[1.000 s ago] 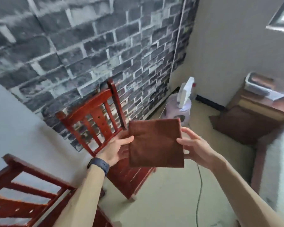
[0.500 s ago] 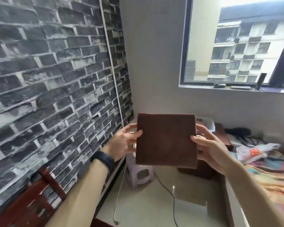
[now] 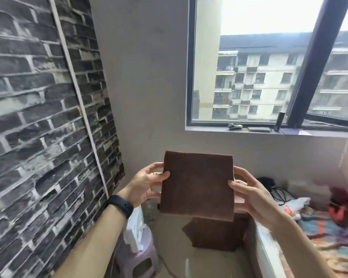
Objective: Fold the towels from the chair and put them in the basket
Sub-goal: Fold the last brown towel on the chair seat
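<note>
A brown towel (image 3: 197, 184), folded into a neat square, hangs upright in front of me at chest height. My left hand (image 3: 147, 183) pinches its left edge, thumb on the front and fingers behind. My right hand (image 3: 247, 192) pinches the right edge the same way. Most of a pale container behind the towel is hidden, so I cannot tell whether it is the basket. The chair is out of view.
A dark brick wall (image 3: 38, 117) runs along the left. A pale plastic stool (image 3: 137, 255) with a white object on it stands below my left arm. A brown cabinet (image 3: 217, 233) sits under the towel, a bed with a colourful cover (image 3: 325, 237) at right, a window (image 3: 269, 77) ahead.
My view has swung from the red chair and floor up to the window corner. Both hands have kept hold of the folded towel and carried it along.
</note>
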The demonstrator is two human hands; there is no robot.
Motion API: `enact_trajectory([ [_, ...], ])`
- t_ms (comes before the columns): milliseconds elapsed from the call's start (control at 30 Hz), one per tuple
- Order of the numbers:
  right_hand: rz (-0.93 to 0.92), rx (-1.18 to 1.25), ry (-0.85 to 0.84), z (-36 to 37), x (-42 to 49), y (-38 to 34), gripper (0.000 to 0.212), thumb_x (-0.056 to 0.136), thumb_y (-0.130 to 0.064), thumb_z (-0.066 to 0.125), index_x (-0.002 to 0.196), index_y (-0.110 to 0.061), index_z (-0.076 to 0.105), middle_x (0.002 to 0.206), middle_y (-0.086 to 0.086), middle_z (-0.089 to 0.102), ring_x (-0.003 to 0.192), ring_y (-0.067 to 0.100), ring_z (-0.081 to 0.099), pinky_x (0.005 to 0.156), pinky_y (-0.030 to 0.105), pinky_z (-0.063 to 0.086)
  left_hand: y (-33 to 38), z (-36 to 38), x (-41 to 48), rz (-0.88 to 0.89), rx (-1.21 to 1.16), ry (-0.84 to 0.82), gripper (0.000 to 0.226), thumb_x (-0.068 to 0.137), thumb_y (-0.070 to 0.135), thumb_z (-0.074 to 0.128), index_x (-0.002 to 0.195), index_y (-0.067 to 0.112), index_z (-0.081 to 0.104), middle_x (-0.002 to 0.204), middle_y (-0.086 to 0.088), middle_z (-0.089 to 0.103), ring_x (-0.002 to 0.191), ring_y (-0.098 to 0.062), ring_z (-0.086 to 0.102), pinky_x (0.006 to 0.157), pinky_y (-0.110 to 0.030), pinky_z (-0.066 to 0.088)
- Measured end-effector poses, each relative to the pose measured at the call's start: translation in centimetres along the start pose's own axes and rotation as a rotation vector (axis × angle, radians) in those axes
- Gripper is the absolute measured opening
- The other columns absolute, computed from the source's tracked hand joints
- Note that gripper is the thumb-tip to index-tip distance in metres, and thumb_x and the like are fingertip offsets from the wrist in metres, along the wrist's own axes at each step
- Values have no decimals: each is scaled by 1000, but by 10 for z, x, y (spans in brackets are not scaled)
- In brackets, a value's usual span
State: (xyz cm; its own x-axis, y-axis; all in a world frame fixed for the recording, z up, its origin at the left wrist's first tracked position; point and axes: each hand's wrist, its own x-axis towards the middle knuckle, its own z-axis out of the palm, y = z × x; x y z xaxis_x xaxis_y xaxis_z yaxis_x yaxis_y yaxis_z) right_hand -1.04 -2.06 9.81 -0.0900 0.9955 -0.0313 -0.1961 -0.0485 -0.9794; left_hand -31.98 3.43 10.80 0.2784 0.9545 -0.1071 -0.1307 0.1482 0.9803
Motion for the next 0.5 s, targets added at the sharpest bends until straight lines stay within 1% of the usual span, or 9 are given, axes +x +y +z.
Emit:
enact_trajectory([
  [67,-9,-4,36,-14,28,-6,40,90,-13,65,125,-30,65,115,28,64,99,35,69,84,55,55,5,4,41,-9,7,-30,39,81,20,75,118,17,63,113,-13,71,102,-27,69,78,-50,56],
  [167,-14,15,89,-42,72,-6,40,89,-13,66,126,-30,65,121,32,60,102,38,65,88,60,52,5,14,103,-23,26,-63,39,83,20,73,121,16,62,113,-14,72,105,-28,69,84,-54,56],
  [267,-13,-2,127,-74,114,2,38,90,-12,66,122,-32,67,122,33,59,102,34,67,84,49,55,-5,27,167,-62,54,-88,35,87,18,71,121,17,61,113,-14,72,105,-28,68,88,-57,54],
  [300,-13,2,137,-87,131,4,38,87,-14,68,121,-32,68,122,34,59,101,32,68,84,48,55,-9,31,190,-71,63,-96,35,87,19,71,121,17,61,113,-14,72,106,-29,68,89,-57,54],
  [333,-12,7,143,-99,147,6,40,83,-19,72,120,-32,68,122,34,59,101,31,67,84,50,56,-13,35,213,-73,70,-104,35,87,19,71,121,18,62,113,-14,72,107,-29,68,90,-57,53],
  [367,-4,5,148,-111,165,8,46,76,-27,79,120,-33,68,122,33,59,101,31,66,84,54,57,-16,39,236,-73,72,-108,35,87,19,71,121,18,62,113,-13,72,107,-29,67,90,-56,53],
  [400,9,-5,147,-123,182,8,57,68,-36,86,121,-34,68,121,32,60,101,32,65,83,57,57,-19,44,258,-73,71,-107,35,87,20,71,121,19,62,113,-13,72,107,-28,68,90,-55,54],
  [467,32,-37,144,-150,220,11,80,49,-51,95,122,-35,67,116,29,63,100,32,65,77,54,59,-26,53,301,-81,70,-93,35,87,21,72,121,20,62,113,-13,72,106,-27,68,90,-54,54],
  [500,43,-47,148,-162,238,12,83,46,-53,95,122,-35,67,112,28,65,99,31,65,74,50,59,-31,58,321,-96,66,-81,35,87,21,72,120,19,63,111,-12,72,103,-26,69,89,-52,54],
])
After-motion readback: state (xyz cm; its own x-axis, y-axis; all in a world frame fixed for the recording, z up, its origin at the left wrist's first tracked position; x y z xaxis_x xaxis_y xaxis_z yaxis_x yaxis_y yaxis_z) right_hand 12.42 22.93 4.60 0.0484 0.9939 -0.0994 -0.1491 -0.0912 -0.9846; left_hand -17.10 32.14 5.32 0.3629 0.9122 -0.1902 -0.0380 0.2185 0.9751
